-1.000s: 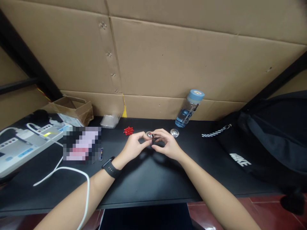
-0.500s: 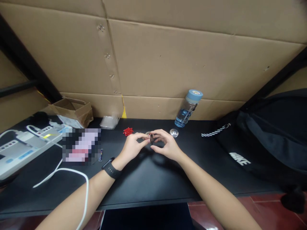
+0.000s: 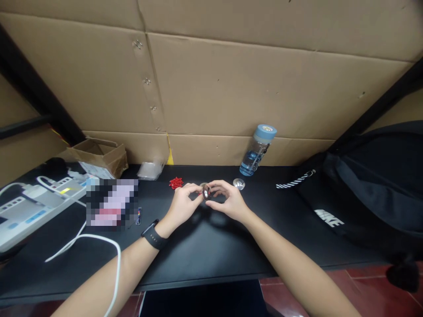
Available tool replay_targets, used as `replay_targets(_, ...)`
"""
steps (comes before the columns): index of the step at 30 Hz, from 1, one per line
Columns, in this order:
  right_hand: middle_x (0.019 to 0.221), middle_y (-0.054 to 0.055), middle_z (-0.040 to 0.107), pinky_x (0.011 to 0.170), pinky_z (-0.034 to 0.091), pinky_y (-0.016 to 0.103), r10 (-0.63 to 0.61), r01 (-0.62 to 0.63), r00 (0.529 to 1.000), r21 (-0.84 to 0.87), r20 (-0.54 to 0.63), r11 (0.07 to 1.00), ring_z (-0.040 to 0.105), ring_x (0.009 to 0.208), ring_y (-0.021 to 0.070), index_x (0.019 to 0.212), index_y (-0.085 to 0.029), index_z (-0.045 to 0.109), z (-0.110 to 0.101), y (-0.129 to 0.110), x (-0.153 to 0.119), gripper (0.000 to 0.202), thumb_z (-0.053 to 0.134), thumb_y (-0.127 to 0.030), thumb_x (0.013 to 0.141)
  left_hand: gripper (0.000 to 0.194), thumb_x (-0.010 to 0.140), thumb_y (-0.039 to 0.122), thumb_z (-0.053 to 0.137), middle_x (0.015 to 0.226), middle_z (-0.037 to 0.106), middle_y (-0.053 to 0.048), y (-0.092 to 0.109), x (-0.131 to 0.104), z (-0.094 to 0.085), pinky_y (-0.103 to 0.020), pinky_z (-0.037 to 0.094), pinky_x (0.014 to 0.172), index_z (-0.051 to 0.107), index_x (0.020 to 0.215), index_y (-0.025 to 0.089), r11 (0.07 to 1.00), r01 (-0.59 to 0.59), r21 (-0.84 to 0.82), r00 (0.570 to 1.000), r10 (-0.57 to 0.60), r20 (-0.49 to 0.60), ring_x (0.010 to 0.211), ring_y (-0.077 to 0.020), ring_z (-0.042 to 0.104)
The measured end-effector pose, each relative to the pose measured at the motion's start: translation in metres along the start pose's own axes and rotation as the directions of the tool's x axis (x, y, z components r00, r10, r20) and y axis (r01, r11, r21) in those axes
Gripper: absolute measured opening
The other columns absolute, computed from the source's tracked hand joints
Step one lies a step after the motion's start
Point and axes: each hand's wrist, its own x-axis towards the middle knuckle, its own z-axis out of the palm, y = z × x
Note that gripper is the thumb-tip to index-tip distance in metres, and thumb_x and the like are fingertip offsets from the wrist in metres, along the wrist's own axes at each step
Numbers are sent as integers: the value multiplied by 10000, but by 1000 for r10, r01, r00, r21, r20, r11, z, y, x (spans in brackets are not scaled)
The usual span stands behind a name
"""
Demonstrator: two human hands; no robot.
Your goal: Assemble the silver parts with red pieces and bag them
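Note:
Over the middle of the black table, a small shiny round metal disc (image 3: 206, 192) is held up on a tilt. My left hand (image 3: 183, 202) pinches its left side between thumb and fingertips. Curved around the opposite edge, my right hand (image 3: 230, 201) grips it with thumb and index finger, its other fingers bent behind. Part of another pale round piece shows behind the fingertips, mostly hidden. A pile of red small pieces (image 3: 176, 182) lies just beyond my left hand. Past my right hand, a silvery round dish-like piece (image 3: 239, 184) rests on the table (image 3: 198, 259).
A water bottle (image 3: 257, 150) with a blue cap stands against the cardboard wall (image 3: 247, 88). On the left are a power strip (image 3: 42, 207), a white cable (image 3: 117, 264), an open cardboard box (image 3: 102, 156) and clear plastic bags (image 3: 150, 170). A black backpack (image 3: 363, 198) fills the right side.
The disc has turned from nearly edge-on so that its shiny face shows more. Both hands keep hold of it in almost the same place. The view has shifted slightly.

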Motion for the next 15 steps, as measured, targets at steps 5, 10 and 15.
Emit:
replay_targets(5, 1181, 86, 735, 843, 594, 373, 14, -14, 1000, 52, -15, 999, 730, 1038, 247, 1178, -244, 615, 1, 3, 0, 537, 883, -316, 718, 83, 848, 251, 690, 843, 741, -49, 2, -2, 2, -333, 508, 804, 758, 847, 203, 1000, -5, -15, 1000, 5, -25, 826, -216, 672)
replay_targets(10, 1173, 90, 740, 846, 595, 369, 36, -35, 999, 51, -16, 998, 731, 1014, 240, 1020, -216, 674, 0, 8, -1, 376, 875, -349, 731, 78, 847, 224, 696, 845, 734, -38, -2, -2, 5, -313, 500, 790, 760, 873, 187, 1000, 0, -27, 999, -2, -41, 811, -195, 670)
replay_targets(15, 1224, 103, 698, 848, 595, 353, 31, -30, 999, 74, -12, 997, 712, 1033, 221, 999, -211, 695, -1, 3, 1, 202, 729, -378, 890, 62, 864, 219, 695, 843, 731, -30, -2, -2, 5, -312, 488, 798, 748, 877, 188, 999, -43, 14, 996, 44, -74, 820, -189, 669)
